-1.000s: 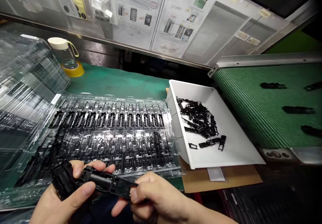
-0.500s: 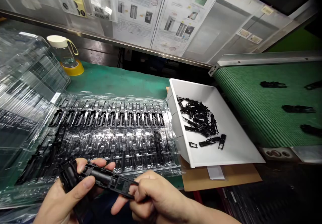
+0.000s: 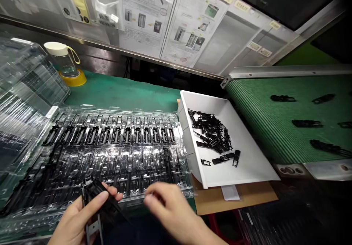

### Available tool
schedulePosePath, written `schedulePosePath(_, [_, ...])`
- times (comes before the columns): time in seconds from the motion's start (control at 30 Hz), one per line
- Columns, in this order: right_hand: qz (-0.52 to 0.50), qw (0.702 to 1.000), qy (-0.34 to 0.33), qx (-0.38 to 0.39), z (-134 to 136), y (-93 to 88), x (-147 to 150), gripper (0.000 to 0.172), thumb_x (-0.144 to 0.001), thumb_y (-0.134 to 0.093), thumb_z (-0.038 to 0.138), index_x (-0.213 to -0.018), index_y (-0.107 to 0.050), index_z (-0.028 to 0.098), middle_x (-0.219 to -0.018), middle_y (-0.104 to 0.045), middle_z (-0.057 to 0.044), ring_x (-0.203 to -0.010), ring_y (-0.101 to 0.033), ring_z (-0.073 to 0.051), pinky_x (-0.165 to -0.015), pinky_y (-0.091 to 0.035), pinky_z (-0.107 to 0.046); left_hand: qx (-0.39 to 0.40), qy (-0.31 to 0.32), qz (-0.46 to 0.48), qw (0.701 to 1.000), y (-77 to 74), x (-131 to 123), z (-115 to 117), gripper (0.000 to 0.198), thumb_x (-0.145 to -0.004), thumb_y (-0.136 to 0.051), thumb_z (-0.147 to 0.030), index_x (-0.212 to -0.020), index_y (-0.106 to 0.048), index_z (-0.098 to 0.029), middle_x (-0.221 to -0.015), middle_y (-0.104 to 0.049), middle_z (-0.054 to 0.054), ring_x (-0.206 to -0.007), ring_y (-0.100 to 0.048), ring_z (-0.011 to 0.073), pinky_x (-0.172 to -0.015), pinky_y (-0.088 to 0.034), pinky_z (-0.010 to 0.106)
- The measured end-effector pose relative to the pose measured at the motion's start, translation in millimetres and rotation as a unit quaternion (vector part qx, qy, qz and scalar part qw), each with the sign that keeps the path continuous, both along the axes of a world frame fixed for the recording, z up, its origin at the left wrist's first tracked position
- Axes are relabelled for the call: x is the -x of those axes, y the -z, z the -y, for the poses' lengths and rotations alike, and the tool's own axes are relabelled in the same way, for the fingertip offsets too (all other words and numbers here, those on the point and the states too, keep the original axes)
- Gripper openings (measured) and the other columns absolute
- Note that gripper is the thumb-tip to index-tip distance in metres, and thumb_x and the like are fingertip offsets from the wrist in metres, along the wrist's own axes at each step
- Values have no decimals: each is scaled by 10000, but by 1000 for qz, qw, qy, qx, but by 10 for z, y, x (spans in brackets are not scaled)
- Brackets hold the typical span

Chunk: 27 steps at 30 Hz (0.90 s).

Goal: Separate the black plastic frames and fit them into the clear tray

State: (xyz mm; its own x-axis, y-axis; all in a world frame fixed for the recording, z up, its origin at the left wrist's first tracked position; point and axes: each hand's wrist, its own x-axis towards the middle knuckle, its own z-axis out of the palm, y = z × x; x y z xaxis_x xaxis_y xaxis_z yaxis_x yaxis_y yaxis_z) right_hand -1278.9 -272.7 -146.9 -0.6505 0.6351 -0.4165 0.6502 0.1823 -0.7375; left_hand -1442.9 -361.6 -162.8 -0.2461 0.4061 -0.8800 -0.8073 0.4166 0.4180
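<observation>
My left hand [image 3: 79, 215] grips a black plastic frame part [image 3: 95, 204], which now hangs downward from my fingers at the near edge of the clear blister tray [image 3: 115, 157]. My right hand [image 3: 170, 210] hovers just right of it, blurred, fingers loosely curled; I see nothing in it and it does not touch the part. The tray's far row holds several black parts in slots [image 3: 110, 135]; one more part [image 3: 167, 160] lies in the nearer row.
A white bin [image 3: 247, 168] with several small black scraps [image 3: 211, 133] stands right of the tray, on cardboard [image 3: 236, 197]. A green conveyor [image 3: 275, 127] carries black parts [image 3: 306, 123]. Stacked clear trays [image 3: 24, 91] and a bottle on yellow tape [image 3: 64, 63] sit at the left.
My right hand has let go of the black part and pulled slightly away. The left hand has swung the part from lying across to hanging down. The view shifted a little right.
</observation>
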Motion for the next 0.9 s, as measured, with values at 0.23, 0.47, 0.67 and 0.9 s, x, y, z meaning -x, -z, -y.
schedulePosePath(0.23, [187,945,142,-227,-371,559,-265,154,-769,-382,269,-757,-497,168,-731,-484,-36,-622,-460,-161,-530,-282,-262,22,1,-28,999,-36,54,-120,166,-670,-557,-98,-825,-549,-153,-800,-627,55,-760,-574,194,-575,-504,265])
schedulePosePath(0.47, [175,939,171,-241,-365,632,-215,148,-765,-372,282,-776,-453,159,-812,-452,-61,-710,-467,-186,-567,-338,-279,-9,11,19,1000,28,58,-59,309,-591,-651,-157,-875,-532,-188,-954,-590,64,-793,-543,205,-535,-488,270])
schedulePosePath(0.67, [150,945,197,-214,-476,681,-156,156,-729,-408,259,-763,-486,128,-805,-482,-113,-824,-448,-281,-664,-341,-393,-3,-14,38,999,20,49,-41,272,-610,-613,-106,-865,-540,-165,-859,-604,76,-758,-554,209,-587,-496,285])
schedulePosePath(0.9, [-56,988,145,11,-302,234,6,246,-839,-241,336,-945,-394,175,-752,-550,-29,-630,-542,-121,-557,-412,-238,-81,39,36,995,-188,28,-10,298,-516,-694,-223,-783,-562,-213,-844,-612,40,-660,-554,177,-561,-486,248])
